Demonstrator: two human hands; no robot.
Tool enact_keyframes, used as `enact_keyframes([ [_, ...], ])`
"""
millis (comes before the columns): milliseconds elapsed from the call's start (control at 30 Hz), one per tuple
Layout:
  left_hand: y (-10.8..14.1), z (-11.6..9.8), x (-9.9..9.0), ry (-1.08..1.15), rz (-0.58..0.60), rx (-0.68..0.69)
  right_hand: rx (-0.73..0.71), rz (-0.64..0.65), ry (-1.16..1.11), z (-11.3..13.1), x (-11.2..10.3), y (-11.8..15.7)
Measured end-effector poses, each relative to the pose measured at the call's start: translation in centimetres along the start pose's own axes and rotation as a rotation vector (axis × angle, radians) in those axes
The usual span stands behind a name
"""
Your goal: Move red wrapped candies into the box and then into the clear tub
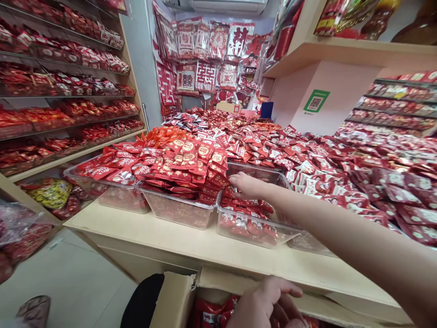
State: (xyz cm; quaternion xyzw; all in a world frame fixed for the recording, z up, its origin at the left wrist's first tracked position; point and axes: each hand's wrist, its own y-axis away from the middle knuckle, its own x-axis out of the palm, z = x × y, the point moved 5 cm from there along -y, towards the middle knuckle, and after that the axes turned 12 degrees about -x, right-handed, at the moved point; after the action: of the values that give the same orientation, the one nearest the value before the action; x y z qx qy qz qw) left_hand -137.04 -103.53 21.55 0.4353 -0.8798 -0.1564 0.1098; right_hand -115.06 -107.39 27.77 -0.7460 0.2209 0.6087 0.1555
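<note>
My right hand [247, 186] reaches in from the right over a clear plastic bin [287, 234] of red packets [247, 223]. Its fingers look apart at the packets, and nothing held shows; the fingertips are partly hidden. Just left of it, a middle bin [182, 212] is heaped with red packets with gold print [187, 159]. My left hand [268, 303] is low in front of the counter, over an open cardboard box [175, 298] with red packets inside. Its fingers are apart and slightly bent, with nothing seen in them.
Another filled clear bin [123, 198] stands at the left on the pale counter [164, 234]. Heaps of packets [324, 182] cover the back and right. Shelves [68, 95] of packets line the left. A wooden shelf [344, 50] overhangs the right. A black round object [143, 300] is beside the box.
</note>
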Motion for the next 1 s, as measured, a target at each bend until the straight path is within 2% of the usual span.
enact_keyframes([
  [67, 0.1, -0.2, 0.0, -0.088, -0.014, 0.039, 0.023, 0.026, -0.03, -0.2, -0.2, -0.4],
  [200, 0.2, -0.5, 0.1, -0.239, 0.008, 0.21, 0.072, 0.081, -0.093, -0.4, -0.5, -1.0],
  [367, 0.3, -0.6, 0.4, -0.397, -0.034, 0.385, 0.105, 0.105, -0.151, -0.2, -0.7, -1.0],
  [867, 0.7, -1.0, 1.3, -0.592, 0.041, 0.472, 0.172, 0.042, -0.152, -1.0, -0.6, 0.8],
  [933, 0.7, -1.2, 1.4, -0.633, 0.05, 0.466, 0.183, 0.021, -0.149, -1.1, -1.3, 0.8],
  [1000, 0.9, -1.4, 1.5, -0.706, 0.052, 0.474, 0.203, -0.041, -0.148, -0.7, -3.1, 1.4],
])
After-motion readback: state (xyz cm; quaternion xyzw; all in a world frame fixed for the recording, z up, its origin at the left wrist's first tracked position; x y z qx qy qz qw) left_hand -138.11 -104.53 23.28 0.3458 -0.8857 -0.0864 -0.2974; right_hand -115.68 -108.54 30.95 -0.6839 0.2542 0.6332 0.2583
